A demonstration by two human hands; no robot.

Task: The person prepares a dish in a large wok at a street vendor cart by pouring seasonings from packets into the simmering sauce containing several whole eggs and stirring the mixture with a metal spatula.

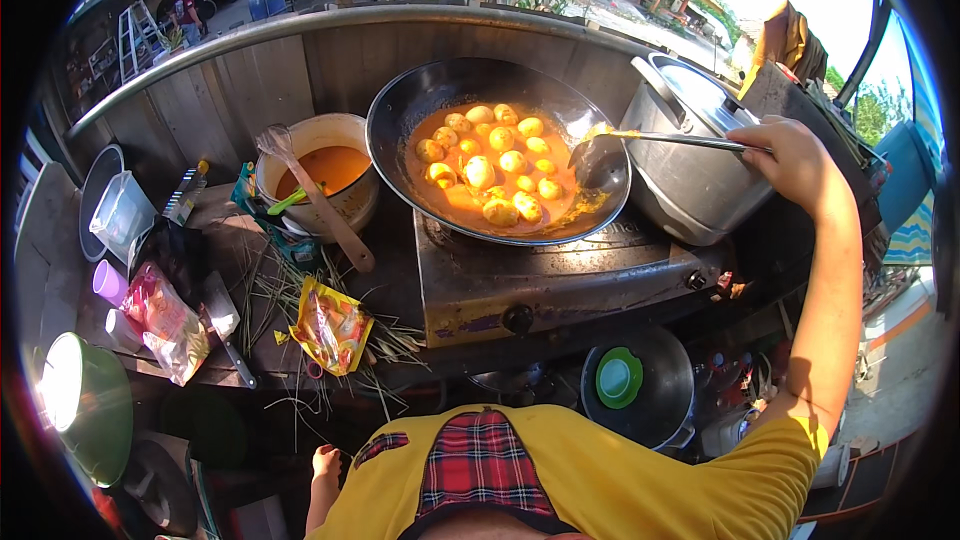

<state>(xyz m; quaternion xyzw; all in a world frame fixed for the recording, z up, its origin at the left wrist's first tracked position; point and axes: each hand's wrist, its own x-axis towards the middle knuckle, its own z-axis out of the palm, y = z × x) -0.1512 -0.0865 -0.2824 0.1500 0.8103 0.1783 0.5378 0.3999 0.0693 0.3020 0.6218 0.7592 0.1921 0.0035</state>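
My right hand (787, 157) grips the handle of a metal spatula (667, 136). Its blade dips into the right side of a large dark wok (390, 112) on a gas stove (480, 307). Several whole eggs (480, 172) sit in orange sauce (450, 202) inside the wok. My left hand (326, 461) hangs low beside my body, below the counter edge; its fingers look curled, and I cannot tell if they hold anything. Left of the wok stands a pot (356, 210) of orange liquid, with a wooden spatula (322, 202) and a green-handled utensil (287, 201) across it.
A lidded metal pot (675, 172) stands right of the wok. On the left counter lie a knife (238, 360), a yellow food packet (330, 326), stalks (262, 292) and a plastic bag (165, 322). A large pan (667, 375) is below the stove. A person (185, 11) stands far off.
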